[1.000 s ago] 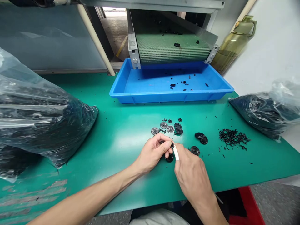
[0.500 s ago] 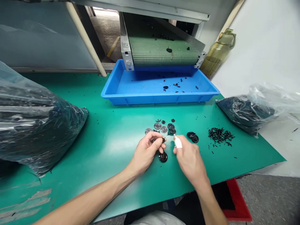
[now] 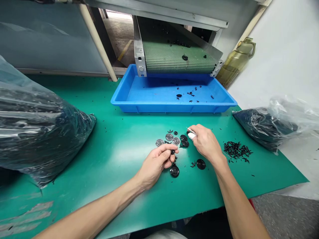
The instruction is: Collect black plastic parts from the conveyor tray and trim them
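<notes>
Left hand curled, pinching a small black part; right hand up just beyond, pinching a thin pick; black disc just below left hand.

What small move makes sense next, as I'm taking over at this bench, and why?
Probably bring the white-gripped pick in the right hand over to the small black part pinched in the left hand: the pick is held apart from that part, and the left hand has it steady.
</notes>
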A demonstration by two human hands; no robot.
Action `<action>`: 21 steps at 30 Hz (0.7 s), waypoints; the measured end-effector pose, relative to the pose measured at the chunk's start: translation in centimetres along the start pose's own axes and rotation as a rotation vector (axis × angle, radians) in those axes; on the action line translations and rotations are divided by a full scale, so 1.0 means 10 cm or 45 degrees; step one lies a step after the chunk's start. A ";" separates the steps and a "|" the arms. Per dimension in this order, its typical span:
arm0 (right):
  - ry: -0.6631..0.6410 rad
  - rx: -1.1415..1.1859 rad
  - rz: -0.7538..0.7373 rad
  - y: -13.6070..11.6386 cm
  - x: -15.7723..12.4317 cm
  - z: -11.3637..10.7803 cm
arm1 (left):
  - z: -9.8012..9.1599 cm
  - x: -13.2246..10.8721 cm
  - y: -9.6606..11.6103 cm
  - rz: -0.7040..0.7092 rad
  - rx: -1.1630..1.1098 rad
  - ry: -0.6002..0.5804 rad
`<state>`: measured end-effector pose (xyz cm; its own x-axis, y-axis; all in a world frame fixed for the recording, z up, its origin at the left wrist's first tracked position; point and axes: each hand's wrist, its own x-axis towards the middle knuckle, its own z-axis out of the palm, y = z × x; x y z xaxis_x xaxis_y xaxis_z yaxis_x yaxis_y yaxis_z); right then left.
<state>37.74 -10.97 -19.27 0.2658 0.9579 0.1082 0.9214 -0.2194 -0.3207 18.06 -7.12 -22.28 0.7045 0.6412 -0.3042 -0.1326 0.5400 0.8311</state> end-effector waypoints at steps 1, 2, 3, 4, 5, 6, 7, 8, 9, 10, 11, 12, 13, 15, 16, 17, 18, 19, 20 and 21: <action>0.025 0.087 -0.020 -0.03 -0.07 -0.02 | 0.00 0.00 0.01 -0.006 -0.017 -0.008; 0.043 0.184 -0.033 -0.08 -0.16 -0.05 | 0.01 0.00 0.01 -0.004 -0.023 -0.025; 0.058 0.277 -0.033 -0.14 -0.25 -0.06 | 0.01 0.00 0.01 0.007 -0.022 -0.044; 0.073 0.358 -0.024 -0.22 -0.34 -0.07 | 0.01 -0.01 0.00 0.021 -0.018 -0.059; 0.087 0.418 -0.008 -0.30 -0.42 -0.07 | 0.01 -0.01 0.00 0.035 -0.015 -0.069; 0.096 0.458 0.009 -0.37 -0.50 -0.07 | 0.01 -0.01 -0.01 0.042 -0.014 -0.077; 0.099 0.482 0.025 -0.44 -0.56 -0.05 | 0.01 -0.01 -0.02 0.043 -0.016 -0.089; 0.101 0.499 0.037 -0.50 -0.62 -0.03 | 0.00 -0.01 -0.03 0.040 -0.016 -0.103; 0.104 0.515 0.050 -0.54 -0.66 -0.01 | 0.00 -0.01 -0.03 0.034 -0.016 -0.121; 0.104 0.537 0.063 -0.57 -0.69 0.01 | -0.01 0.00 -0.03 0.031 -0.018 -0.141; 0.101 0.570 0.076 -0.58 -0.71 0.02 | -0.01 0.00 -0.03 0.031 -0.025 -0.158; 0.093 0.612 0.087 -0.58 -0.72 0.03 | -0.02 0.00 -0.03 0.034 -0.034 -0.171; 0.079 0.655 0.093 -0.57 -0.74 0.03 | -0.02 0.00 -0.03 0.034 -0.045 -0.185; 0.068 0.696 0.076 -0.53 -0.77 0.02 | -0.02 -0.01 -0.02 0.029 -0.070 -0.210; 0.066 0.676 0.046 -0.50 -0.78 0.01 | -0.01 -0.01 -0.01 0.029 -0.083 -0.216; 0.067 0.627 0.003 -0.48 -0.80 0.01 | -0.01 -0.01 -0.01 0.033 -0.094 -0.218; 0.066 0.552 -0.048 -0.46 -0.82 0.00 | -0.01 -0.01 -0.01 0.038 -0.103 -0.217; 0.063 0.463 -0.106 -0.45 -0.84 -0.01 | -0.01 -0.01 -0.01 0.043 -0.107 -0.214; 0.058 0.371 -0.161 -0.43 -0.85 -0.01 | -0.01 -0.01 -0.01 0.045 -0.108 -0.210; 0.058 0.286 -0.210 -0.42 -0.86 0.00 | -0.01 0.00 -0.02 0.042 -0.106 -0.212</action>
<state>31.55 -18.30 -18.82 0.1344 0.9670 0.2166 0.8688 -0.0099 -0.4951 17.97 -7.17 -22.48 0.8033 0.5642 -0.1905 -0.2102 0.5680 0.7957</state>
